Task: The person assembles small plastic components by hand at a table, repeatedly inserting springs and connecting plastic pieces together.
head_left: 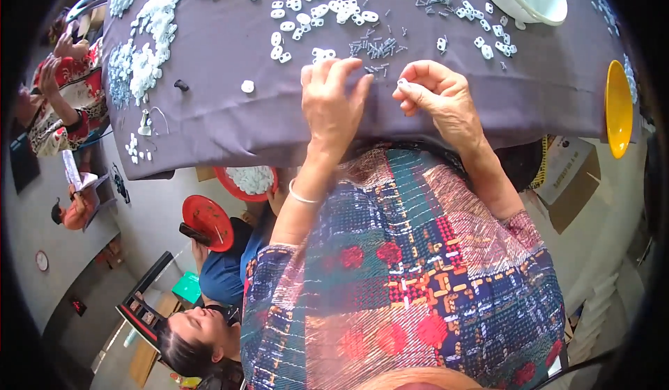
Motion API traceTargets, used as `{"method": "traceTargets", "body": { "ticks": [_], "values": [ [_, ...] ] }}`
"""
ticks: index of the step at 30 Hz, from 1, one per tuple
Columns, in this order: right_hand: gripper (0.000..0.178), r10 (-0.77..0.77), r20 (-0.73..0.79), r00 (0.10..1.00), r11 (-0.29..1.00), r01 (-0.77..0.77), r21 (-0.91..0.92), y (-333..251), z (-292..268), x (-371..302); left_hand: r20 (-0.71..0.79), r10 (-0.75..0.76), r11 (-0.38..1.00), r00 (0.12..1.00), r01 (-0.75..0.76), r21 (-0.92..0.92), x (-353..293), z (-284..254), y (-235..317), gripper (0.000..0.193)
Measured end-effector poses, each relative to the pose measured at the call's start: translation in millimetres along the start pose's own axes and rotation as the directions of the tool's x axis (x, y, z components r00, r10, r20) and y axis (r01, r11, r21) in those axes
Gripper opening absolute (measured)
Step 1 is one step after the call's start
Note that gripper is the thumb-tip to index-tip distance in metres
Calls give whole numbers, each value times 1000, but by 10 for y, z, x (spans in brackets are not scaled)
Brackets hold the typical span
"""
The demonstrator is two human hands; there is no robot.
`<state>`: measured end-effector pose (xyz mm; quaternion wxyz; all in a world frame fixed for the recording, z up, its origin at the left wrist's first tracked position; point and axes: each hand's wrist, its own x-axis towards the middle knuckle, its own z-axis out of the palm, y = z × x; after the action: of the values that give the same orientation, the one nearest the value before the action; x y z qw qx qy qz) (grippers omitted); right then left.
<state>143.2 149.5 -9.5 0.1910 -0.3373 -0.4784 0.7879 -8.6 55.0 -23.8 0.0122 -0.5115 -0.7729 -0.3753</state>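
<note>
1 white piece (403, 82) in right hand (447, 106), pins (377, 47) nearby

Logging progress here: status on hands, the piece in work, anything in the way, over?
Right hand pinching small white piece. Left hand open, no piece visible in it. Closest clutter: loose dark pins just beyond left hand.

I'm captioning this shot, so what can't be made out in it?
All in the head view:
White piece: mostly covered by the right hand gripping it.
Left hand: palm hidden by its back; grip unclear.
White bowl: cut off by upper edge.
Dark rods: too small to tell whether threaded.
</note>
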Motion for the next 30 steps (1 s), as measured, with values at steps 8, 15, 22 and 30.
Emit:
{"method": "traceTargets", "body": {
  "ticks": [8, 15, 22, 30],
  "values": [
    [14, -6, 16, 1000, 998, 5, 68, 101, -52, -16, 71, 1, 999, 997, 1, -35, -12, 38, -71, 11],
    [13, 49, 90, 995, 999, -49, -1, 56, 79, 28, 286, -509, 506, 812, 551, -663, -143, -130, -64, 13],
    [13, -11, 43, 999, 995, 15, -103, 18, 213, 89, 465, -532, 94, 707, 595, -798, -151, -182, -61, 15],
    [13, -14, 27, 1000, 990, 18, -137, 28, 227, 82, 491, -516, 116, 702, 625, -772, -122, -177, -48, 13]
  ]
}}
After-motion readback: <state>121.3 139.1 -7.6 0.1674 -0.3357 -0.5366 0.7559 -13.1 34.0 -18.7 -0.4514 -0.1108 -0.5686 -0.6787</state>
